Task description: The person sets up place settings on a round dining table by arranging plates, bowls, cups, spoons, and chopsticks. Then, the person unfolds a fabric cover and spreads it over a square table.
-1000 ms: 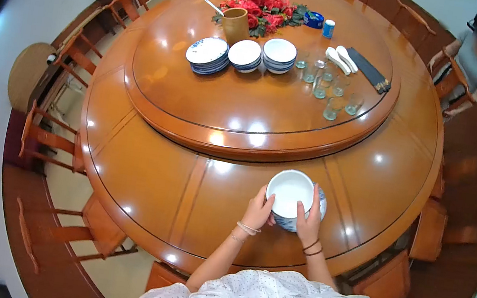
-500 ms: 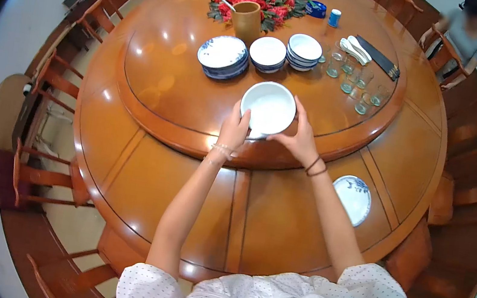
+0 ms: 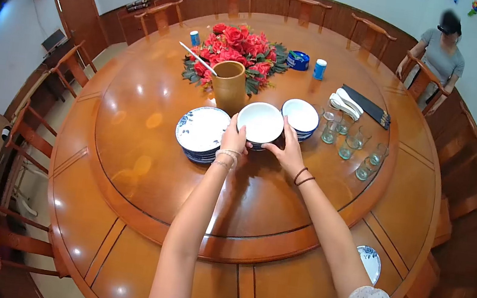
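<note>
A white bowl (image 3: 260,123) is gripped from both sides, by my left hand (image 3: 235,139) on its left and my right hand (image 3: 288,151) on its right. It is over the middle bowl stack on the turntable, which it mostly hides; I cannot tell whether it rests there. To the left, close to my left hand, stands a stack of blue-and-white plates (image 3: 201,128). Another stack of white bowls with blue rims (image 3: 301,116) stands just right of the held bowl, near my right fingertips.
Behind the bowls are a brown cylindrical pot (image 3: 228,89) with a pale stick and red flowers (image 3: 238,45). Right are glasses (image 3: 348,147), white spoons (image 3: 346,105) and chopsticks (image 3: 366,107). A single plate (image 3: 370,265) lies by my right arm. A person (image 3: 440,55) stands at far right.
Both hands have carried the bowl forward, from the turntable's near edge to the middle stack between the plates and the other bowls. My view has tilted up.
</note>
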Demonstrator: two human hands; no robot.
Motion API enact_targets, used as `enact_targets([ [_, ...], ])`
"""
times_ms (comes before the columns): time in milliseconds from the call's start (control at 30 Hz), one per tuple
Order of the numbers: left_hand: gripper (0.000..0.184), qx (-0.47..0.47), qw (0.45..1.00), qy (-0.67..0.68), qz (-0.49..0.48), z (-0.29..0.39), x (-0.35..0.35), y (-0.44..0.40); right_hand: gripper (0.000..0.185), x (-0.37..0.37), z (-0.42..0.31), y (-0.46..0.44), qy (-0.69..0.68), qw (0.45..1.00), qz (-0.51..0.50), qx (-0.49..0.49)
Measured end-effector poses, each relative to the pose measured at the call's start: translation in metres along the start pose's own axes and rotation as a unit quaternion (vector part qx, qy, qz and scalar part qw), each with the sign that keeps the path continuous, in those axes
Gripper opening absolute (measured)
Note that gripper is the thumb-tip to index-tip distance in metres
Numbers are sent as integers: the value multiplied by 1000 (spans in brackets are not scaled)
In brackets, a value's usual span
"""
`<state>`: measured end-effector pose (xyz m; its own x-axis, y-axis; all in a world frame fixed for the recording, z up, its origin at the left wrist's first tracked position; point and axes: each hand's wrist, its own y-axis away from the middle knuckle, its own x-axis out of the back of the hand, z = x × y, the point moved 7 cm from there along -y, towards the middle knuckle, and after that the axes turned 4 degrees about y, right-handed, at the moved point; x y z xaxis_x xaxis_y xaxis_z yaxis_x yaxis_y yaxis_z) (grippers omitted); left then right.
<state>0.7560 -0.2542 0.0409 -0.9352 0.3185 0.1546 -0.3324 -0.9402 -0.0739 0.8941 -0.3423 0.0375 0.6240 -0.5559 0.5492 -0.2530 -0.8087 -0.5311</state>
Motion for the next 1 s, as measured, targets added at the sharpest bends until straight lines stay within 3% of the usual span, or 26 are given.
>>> enact_targets([
  [167,33,6,1000,3,4,-17,-5,-15,84,-3,-6,4,-7,998,68,19],
  [400,30,-42,987,-145,58,-17,-3,-14,68,-8,-4,17,0,988,153,30],
  [467,31,-193,932,-285,114,-22,-1,-22,67,-10,-3,21,-8,987,162,16],
  [600,36,-150,927,-333,88,-6,-4,-15,68,-18,1,31,-26,987,158,-24],
  [667,39,125,983,-137,-2,-17,-8,-7,70,-21,-1,35,-27,991,129,-33],
  [800,41,130,991,-14,-28,-22,-11,-1,68,-18,-19,60,-36,993,113,-16],
  [833,41,128,991,-12,-32,-27,-12,-3,68,-19,-22,74,-53,994,92,-33],
  [900,38,196,973,119,-14,-42,-15,-4,65,-21,-31,108,-81,994,4,-76],
  [967,35,214,963,162,-13,-44,-19,-5,60,-17,-40,143,47,994,-91,-27],
  [1000,35,205,964,169,-7,-45,-21,-5,60,-7,-46,159,50,994,-91,-28],
])
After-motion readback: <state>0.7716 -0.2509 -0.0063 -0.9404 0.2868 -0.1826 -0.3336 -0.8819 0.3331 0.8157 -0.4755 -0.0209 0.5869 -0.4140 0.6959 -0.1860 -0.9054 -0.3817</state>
